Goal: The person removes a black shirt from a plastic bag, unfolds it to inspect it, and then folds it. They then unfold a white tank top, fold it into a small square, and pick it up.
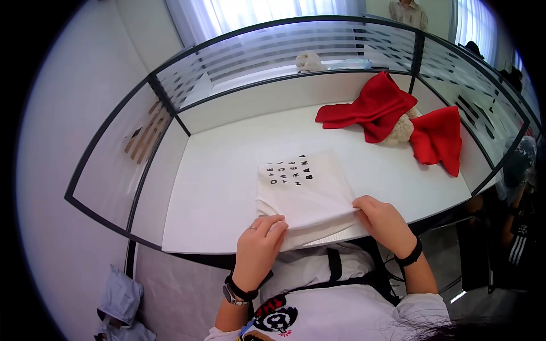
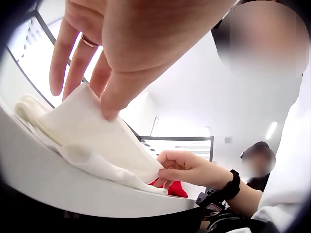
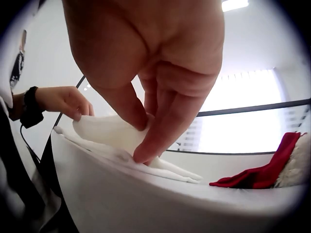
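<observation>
A folded white shirt point(image 1: 315, 196) with rows of black printed letters lies at the table's near edge. At its near left corner, my left hand point(image 1: 260, 243) pinches the cloth between thumb and fingers. The right hand point(image 1: 384, 224) pinches the near right corner the same way. Between the two hands, the upper layer of the shirt point(image 2: 97, 131) is lifted in the left wrist view, with more layers lying flat beneath it. In the right wrist view, thumb and fingers of the right hand point(image 3: 150, 92) close on the raised fabric.
Red cloths point(image 1: 372, 108) and a beige fluffy item point(image 1: 401, 131) lie at the table's back right. Low white panels and a dark-framed clear screen point(image 1: 284, 23) enclose the white tabletop point(image 1: 210, 187). A person point(image 1: 408, 14) stands beyond the screen.
</observation>
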Demonstrator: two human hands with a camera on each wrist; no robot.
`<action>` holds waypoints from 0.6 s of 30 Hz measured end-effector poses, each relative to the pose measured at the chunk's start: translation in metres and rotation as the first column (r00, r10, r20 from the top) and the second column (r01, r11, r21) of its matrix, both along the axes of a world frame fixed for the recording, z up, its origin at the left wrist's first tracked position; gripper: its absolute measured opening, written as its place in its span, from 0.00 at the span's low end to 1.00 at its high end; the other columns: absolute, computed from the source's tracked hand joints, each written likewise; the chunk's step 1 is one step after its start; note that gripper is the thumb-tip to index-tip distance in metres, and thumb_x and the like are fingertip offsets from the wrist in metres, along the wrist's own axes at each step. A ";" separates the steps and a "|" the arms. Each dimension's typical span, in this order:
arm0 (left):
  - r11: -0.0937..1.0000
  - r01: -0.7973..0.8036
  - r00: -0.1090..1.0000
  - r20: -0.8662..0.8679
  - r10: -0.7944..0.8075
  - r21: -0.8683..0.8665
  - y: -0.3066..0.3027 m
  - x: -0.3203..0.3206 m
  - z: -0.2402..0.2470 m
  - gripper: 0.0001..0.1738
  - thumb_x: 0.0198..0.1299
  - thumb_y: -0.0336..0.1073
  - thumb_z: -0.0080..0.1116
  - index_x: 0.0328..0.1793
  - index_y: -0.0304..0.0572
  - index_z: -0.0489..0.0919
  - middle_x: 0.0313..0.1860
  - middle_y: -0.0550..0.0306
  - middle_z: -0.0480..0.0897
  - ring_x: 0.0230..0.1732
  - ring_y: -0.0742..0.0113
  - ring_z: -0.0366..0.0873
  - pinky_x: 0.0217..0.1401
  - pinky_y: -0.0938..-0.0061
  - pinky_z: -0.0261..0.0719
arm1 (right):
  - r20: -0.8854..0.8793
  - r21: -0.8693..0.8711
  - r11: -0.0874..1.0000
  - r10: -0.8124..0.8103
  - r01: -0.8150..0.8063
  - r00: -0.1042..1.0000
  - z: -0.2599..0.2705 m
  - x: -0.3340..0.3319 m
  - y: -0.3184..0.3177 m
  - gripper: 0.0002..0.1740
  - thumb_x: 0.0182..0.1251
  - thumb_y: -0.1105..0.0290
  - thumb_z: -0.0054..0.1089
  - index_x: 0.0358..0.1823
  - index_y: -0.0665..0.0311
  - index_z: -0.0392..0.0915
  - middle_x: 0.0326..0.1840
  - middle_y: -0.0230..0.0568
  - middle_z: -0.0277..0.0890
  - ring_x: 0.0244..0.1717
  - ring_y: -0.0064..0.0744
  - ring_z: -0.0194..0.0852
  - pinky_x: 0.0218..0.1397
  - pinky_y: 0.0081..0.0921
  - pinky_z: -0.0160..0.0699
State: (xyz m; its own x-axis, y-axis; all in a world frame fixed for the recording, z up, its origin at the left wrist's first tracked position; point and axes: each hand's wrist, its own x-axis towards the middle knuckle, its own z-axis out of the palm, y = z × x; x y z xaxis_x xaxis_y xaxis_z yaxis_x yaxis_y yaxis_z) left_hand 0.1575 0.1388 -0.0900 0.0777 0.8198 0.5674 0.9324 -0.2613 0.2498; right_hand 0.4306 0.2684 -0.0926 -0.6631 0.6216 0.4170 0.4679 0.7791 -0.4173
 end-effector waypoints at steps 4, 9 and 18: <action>1.000 0.011 0.999 -0.049 -0.011 0.003 -0.006 0.009 -0.002 0.09 0.59 0.28 0.66 0.45 0.40 0.82 0.52 0.54 0.86 0.52 0.51 0.85 0.48 0.62 0.86 | -0.003 -0.001 1.000 -0.029 0.029 1.000 -0.006 0.005 -0.003 0.09 0.69 0.78 0.57 0.48 0.67 0.72 0.47 0.49 0.79 0.38 0.57 0.81 0.41 0.45 0.81; 0.997 0.068 0.992 -0.101 -0.070 -0.026 -0.012 0.015 -0.006 0.10 0.59 0.28 0.67 0.46 0.39 0.83 0.53 0.56 0.87 0.56 0.54 0.85 0.52 0.63 0.85 | -0.038 -0.013 1.000 -0.019 0.018 0.999 -0.010 0.009 -0.002 0.10 0.66 0.79 0.59 0.47 0.68 0.72 0.49 0.49 0.78 0.39 0.57 0.81 0.42 0.45 0.82; 0.978 -0.194 0.977 0.076 0.199 -0.076 -0.001 -0.009 -0.005 0.16 0.62 0.24 0.62 0.56 0.35 0.80 0.59 0.48 0.82 0.57 0.44 0.80 0.60 0.58 0.78 | -0.015 0.082 0.996 -0.020 0.021 1.000 -0.010 0.008 0.000 0.14 0.60 0.80 0.61 0.48 0.66 0.75 0.51 0.45 0.80 0.45 0.51 0.82 0.47 0.40 0.83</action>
State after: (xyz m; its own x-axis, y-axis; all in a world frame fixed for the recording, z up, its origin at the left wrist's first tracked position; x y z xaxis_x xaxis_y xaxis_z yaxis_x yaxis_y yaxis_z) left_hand 0.1489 0.1374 -0.0949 -0.1334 0.8512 0.5076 0.9392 -0.0549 0.3389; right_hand 0.4388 0.2682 -0.1030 -0.6439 0.5986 0.4764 0.4789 0.8010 -0.3593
